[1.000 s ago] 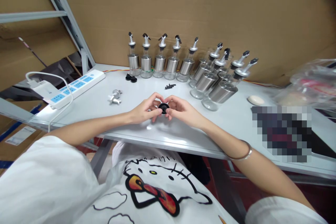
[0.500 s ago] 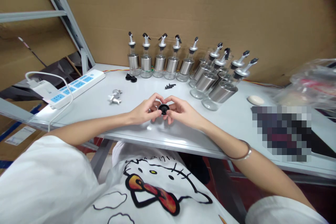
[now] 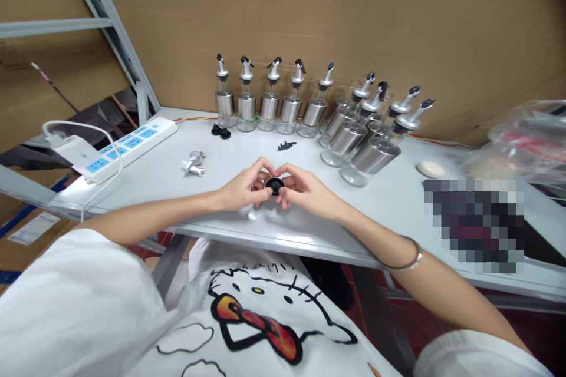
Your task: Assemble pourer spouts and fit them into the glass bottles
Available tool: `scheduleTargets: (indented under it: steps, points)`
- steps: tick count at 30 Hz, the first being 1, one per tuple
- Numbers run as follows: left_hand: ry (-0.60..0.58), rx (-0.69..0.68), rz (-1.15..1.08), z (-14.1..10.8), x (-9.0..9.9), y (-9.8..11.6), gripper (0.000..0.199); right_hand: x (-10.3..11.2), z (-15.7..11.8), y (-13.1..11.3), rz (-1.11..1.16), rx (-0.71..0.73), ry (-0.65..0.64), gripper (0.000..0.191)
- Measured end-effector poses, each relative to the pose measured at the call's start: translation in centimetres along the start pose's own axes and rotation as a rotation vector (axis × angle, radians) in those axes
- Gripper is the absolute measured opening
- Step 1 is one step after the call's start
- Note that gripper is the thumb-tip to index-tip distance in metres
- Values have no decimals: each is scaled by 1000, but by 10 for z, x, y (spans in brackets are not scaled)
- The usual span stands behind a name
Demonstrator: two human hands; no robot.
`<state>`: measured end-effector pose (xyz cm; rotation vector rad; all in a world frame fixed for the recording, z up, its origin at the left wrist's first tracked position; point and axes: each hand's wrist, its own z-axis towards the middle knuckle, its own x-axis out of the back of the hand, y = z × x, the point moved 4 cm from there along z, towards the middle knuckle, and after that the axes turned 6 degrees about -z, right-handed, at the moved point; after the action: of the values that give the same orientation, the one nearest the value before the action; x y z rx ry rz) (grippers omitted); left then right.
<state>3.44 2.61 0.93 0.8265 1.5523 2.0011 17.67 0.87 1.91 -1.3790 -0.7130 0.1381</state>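
Between my two hands, just above the table's front part, is a round black stopper (image 3: 275, 186) with a ringed face turned up toward me. My left hand (image 3: 247, 187) grips its left side with thumb and fingers. On the other side, my right hand (image 3: 305, 189) pinches it the same way; the fingers behind are partly hidden. Beyond the hands lie several small black lever pieces (image 3: 287, 145). Silver pourer spouts (image 3: 193, 164) rest to the left, and black stoppers (image 3: 221, 131) sit farther back.
Several glass bottles with steel sleeves and pourers (image 3: 269, 107) stand along the back and right. A white power strip (image 3: 132, 147) with a cable lies at left. At right are a pale oval object (image 3: 431, 169), a clear plastic bag (image 3: 517, 141) and a blurred dark item (image 3: 477, 224).
The black stopper has tilted slightly and shifted a little toward me between my fingers. Both hands keep hold of it, and the things on the table have not moved.
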Motion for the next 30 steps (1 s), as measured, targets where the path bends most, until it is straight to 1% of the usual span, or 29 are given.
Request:
scheduleTargets:
  steps: [3,6,12,19,25,30]
  points:
    - [18,41,0,-2,-4,4,29,-2,-2,-5,-99,21,19,21]
    - [39,44,42,-4,-6,7,29,-4,-4,-10,-169,33,22,18]
    - [54,50,138,-5,-7,3,28,-5,-5,-10,-270,79,19,15]
    - [93,24,269,-7,-7,8,27,-7,-7,-9,-307,87,40,14]
    - [83,-33,285,-7,-8,11,25,-7,-10,-12,-322,81,47,14]
    - [87,-12,302,-7,-6,9,26,-7,-9,-14,-301,79,52,14]
